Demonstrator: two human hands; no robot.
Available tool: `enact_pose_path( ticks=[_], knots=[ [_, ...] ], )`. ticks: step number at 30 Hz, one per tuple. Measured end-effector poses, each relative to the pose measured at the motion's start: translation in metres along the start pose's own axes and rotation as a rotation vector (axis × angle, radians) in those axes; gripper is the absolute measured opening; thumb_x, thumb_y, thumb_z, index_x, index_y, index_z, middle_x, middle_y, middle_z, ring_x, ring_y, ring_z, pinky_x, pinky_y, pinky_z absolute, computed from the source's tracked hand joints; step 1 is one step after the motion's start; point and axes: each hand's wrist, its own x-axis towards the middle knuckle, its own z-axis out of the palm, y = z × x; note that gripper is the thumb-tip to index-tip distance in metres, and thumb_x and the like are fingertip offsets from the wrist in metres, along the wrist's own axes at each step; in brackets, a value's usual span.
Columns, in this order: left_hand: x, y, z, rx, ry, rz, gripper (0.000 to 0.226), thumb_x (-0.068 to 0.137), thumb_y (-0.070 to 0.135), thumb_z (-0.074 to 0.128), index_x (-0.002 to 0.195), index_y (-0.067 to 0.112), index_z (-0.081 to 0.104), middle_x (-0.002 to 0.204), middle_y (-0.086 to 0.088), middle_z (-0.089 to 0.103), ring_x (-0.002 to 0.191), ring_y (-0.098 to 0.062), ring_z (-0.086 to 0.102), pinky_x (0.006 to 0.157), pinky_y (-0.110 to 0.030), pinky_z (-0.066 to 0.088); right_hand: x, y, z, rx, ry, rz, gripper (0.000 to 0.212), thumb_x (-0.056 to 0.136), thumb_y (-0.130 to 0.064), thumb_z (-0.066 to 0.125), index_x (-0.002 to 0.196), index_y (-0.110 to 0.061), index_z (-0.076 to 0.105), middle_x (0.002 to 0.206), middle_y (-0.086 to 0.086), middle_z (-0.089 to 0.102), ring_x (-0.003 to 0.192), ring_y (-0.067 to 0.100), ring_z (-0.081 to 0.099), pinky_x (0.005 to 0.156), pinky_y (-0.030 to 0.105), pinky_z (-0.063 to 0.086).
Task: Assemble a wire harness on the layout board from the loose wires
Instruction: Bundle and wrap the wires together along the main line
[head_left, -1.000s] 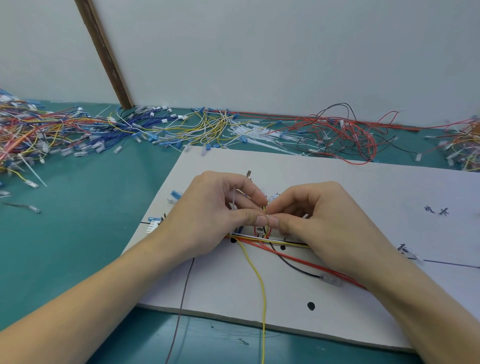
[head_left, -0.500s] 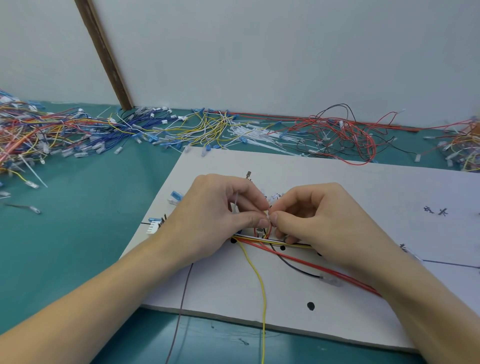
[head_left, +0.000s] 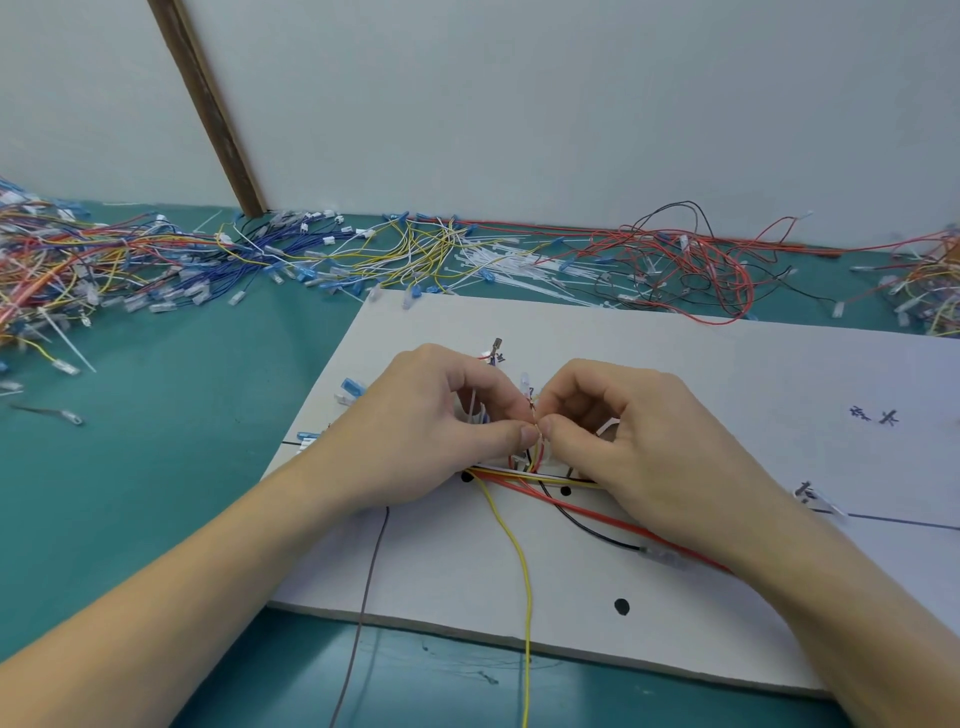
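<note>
A white layout board (head_left: 701, 364) lies on the teal table. At its middle runs a bundle of yellow, red, black and white wires (head_left: 524, 475). My left hand (head_left: 436, 431) and my right hand (head_left: 634, 441) meet fingertip to fingertip above that bundle, both pinching a thin tie or wire end that stands up between them. A yellow wire (head_left: 519, 561) trails from the bundle over the board's near edge. A red wire (head_left: 613, 522) and a black wire (head_left: 587, 530) run off to the right under my right wrist. What lies under my palms is hidden.
Heaps of loose wires (head_left: 156, 265) with blue and clear terminals fill the table's back and left. White cable ties (head_left: 514, 270) lie behind the board, red and black wires (head_left: 691, 270) to the right. A grey wire (head_left: 363, 613) crosses the board's near edge. A wooden strip (head_left: 208, 104) leans against the wall.
My two hands have stayed at the bundle; the fingertips shifted slightly, the right thumb and forefinger closing in on the small piece between them. The wires on the board have not moved.
</note>
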Motion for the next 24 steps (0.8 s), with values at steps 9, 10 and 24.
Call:
enact_pose_path(
  ticks=[9, 10, 24],
  knots=[
    [0.0006, -0.002, 0.0007, 0.064, -0.003, -0.015, 0.008, 0.085, 0.026, 0.079, 0.079, 0.03, 0.076, 0.073, 0.006, 0.073, 0.056, 0.0, 0.053, 0.056, -0.018, 0.045, 0.0011, 0.0041, 0.0006, 0.046, 0.045, 0.038, 0.013, 0.091, -0.018, 0.065, 0.083, -0.027, 0.066, 0.071, -0.005, 0.068, 0.06, 0.019, 0.063, 0.058, 0.036, 0.053],
    [0.0003, -0.0023, 0.0014, 0.07, 0.002, -0.004, 0.007, 0.086, 0.027, 0.078, 0.08, 0.031, 0.076, 0.073, 0.007, 0.073, 0.057, 0.0, 0.055, 0.056, -0.018, 0.045, 0.0013, 0.0045, 0.0004, 0.062, 0.045, 0.05, 0.013, 0.091, -0.017, 0.066, 0.084, -0.027, 0.068, 0.071, -0.005, 0.07, 0.061, 0.017, 0.064, 0.058, 0.033, 0.053],
    [-0.0027, -0.0033, -0.0035, 0.239, 0.024, 0.112, 0.01, 0.086, 0.026, 0.082, 0.089, 0.035, 0.079, 0.081, 0.021, 0.067, 0.087, 0.003, 0.059, 0.073, -0.009, 0.041, 0.0014, 0.0029, 0.0028, 0.003, 0.027, 0.055, 0.013, 0.083, -0.01, 0.08, 0.083, -0.022, 0.079, 0.069, -0.006, 0.074, 0.063, 0.008, 0.066, 0.06, 0.018, 0.052]
  ],
)
